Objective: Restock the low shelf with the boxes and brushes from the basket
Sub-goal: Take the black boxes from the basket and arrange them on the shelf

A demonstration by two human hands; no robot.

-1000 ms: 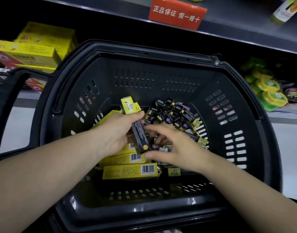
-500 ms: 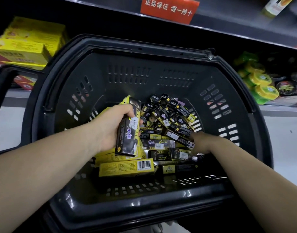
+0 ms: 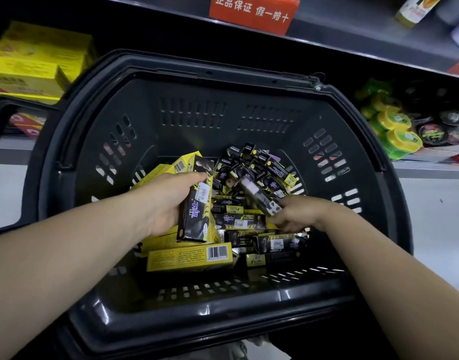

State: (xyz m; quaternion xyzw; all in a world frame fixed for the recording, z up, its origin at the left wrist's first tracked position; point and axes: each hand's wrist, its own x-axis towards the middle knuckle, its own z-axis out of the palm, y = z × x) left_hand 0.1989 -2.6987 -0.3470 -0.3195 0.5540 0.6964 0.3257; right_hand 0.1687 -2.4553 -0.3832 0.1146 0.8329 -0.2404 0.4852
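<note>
Store shelving fills the background, with a red sign [image 3: 253, 10] in white characters clipped to the upper shelf edge [image 3: 353, 29]. Below it, large yellow cartons [image 3: 28, 74] sit far out past the left hand, and green-and-yellow round tins [image 3: 394, 128] sit far out past the right. A black plastic basket [image 3: 223, 318] with slotted walls takes up the middle, and both bare forearms reach down into it. The left hand [image 3: 168, 201] is clenched around an upright black box [image 3: 197, 214] with purple lettering, thumb over its upper edge; a yellow box is clamped in the same grasp just behind it. Directly under that hand lie flat yellow boxes [image 3: 189, 259], the nearest showing a barcode. The right hand [image 3: 298, 213] has its fingers curled round the lower end of a blurred box [image 3: 259, 196], dark and tilted, which rises from the grip toward the basket's far wall. Between the two hands and beyond the right one spreads a jumble of small black boxes [image 3: 264, 165] with yellow ends, heaped against one another on the basket floor. More of these lie just beneath the right wrist.
</note>
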